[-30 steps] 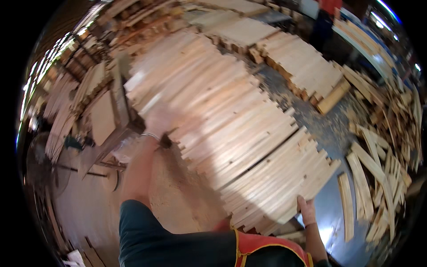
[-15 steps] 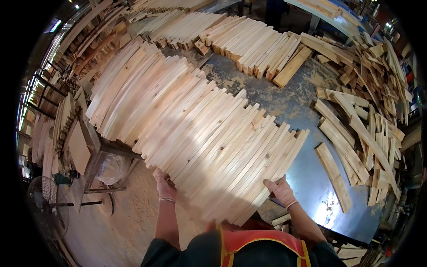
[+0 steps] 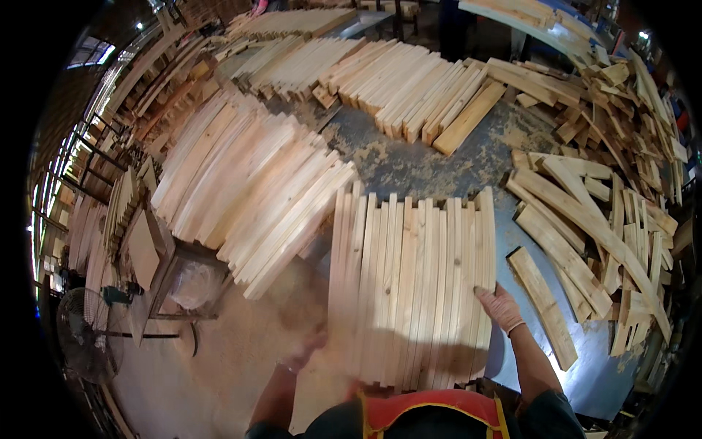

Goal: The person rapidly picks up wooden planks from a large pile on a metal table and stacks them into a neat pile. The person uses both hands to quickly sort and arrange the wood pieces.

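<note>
A group of pale wooden strips (image 3: 417, 285) lies side by side in front of me, turned so the strips point toward my body. My right hand (image 3: 501, 307), in a light glove, grips the group's right edge, its thumb over the outermost strip. My left hand (image 3: 302, 355) is at the lower left of the group, smeared by motion. Whether it touches the strips and how its fingers are set I cannot make out. To the left, a separate row of similar strips (image 3: 248, 175) lies slanted, with a gap between it and the group.
Another row of strips (image 3: 409, 84) lies at the back of the dark, sawdust-strewn table (image 3: 387, 157). Loose offcuts (image 3: 599, 212) are heaped along the right. A floor fan (image 3: 84, 329) and a wooden stand (image 3: 179, 282) are at the left, above a dusty floor (image 3: 227, 373).
A group of strips has come away from the long row and swung round toward straight in front of me. My right hand moved right with it; my left hand moved down and right.
</note>
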Motion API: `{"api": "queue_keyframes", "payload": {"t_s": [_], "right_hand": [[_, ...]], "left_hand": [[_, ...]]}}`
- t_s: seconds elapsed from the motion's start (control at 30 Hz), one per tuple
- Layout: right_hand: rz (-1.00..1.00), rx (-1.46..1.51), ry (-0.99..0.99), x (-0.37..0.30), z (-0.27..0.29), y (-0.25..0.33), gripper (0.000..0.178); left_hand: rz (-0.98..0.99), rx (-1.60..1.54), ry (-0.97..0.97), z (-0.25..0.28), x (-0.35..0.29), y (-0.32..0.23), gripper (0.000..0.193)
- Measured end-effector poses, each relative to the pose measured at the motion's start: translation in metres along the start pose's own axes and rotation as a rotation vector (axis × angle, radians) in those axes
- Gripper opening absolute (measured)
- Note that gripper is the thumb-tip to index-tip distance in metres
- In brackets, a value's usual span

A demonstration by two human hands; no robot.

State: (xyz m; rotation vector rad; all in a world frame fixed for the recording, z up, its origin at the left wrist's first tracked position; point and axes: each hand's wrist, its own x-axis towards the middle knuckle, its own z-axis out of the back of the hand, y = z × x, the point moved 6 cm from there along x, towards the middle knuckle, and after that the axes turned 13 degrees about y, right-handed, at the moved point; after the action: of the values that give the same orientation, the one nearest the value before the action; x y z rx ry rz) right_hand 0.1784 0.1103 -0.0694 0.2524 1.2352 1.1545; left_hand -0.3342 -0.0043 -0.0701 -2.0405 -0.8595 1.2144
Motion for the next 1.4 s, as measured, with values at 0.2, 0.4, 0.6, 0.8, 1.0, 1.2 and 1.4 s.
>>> {"api": "queue_keyframes", "payload": {"t_s": [0.2, 0.4, 0.6, 0.8, 1.0, 1.2, 1.4], "right_hand": [[-0.073, -0.049, -0.065, -0.011, 0.009, 0.026, 0.083], [0.104, 0.705, -0.045, 0.026, 0.008, 0.004, 0.062], [0.213, 0.841, -0.234, 0.069, 0.045, 0.042, 0.057], [0.302, 0.715, -0.296, 0.172, 0.154, 0.174, 0.054], [0.545, 0.777, -0.203, 0.325, 0.269, 0.343, 0.048], [0.489, 0.163, -0.238, 0.456, 0.264, 0.374, 0.060], [0.181, -0.350, -0.421, 0.349, 0.265, 0.279, 0.097]], "left_hand": [[-0.144, -0.153, 0.148, -0.034, 0.082, -0.035, 0.084], [-0.142, -0.098, 0.157, -0.061, 0.108, -0.112, 0.096], [-0.280, 0.167, 0.181, -0.053, 0.174, -0.202, 0.097], [-0.240, 0.024, 0.194, -0.006, 0.300, -0.325, 0.089], [-0.406, 0.130, 0.589, 0.029, 0.499, -0.528, 0.067], [-0.246, 1.436, -0.174, 0.070, 0.670, -0.665, 0.070], [-0.631, 1.778, -0.428, 0.021, 0.604, -0.601, 0.078]]}}
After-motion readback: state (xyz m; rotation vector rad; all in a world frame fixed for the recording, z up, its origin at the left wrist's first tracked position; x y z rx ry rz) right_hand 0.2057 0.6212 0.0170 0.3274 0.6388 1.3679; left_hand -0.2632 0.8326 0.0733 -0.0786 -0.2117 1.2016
